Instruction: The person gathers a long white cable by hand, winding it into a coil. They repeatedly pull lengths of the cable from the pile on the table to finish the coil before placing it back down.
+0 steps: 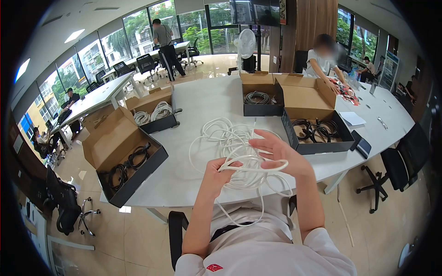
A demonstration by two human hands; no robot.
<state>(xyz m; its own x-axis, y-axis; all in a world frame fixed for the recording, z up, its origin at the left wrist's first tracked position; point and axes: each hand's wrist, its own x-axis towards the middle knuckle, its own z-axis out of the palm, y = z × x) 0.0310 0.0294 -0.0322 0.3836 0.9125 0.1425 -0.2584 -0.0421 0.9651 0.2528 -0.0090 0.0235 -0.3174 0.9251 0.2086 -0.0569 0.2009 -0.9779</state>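
Note:
My left hand (214,177) is closed around several gathered loops of white cable (251,168), thumb on top. Facing it, my right hand (286,155) has its fingers stretched out and apart, and the loops reach across to its palm and thumb. More of the white cable lies in a loose tangle on the white table (198,99), beneath and beyond both hands. One strand hangs down in front of my lap.
To the left stand a box with black cables (120,177) and a box with white coiled cables (159,112). On the right are a box with grey cable (258,99) and a box with black cables (317,131). A phone (363,148) lies near the edge; a person (323,62) works beyond.

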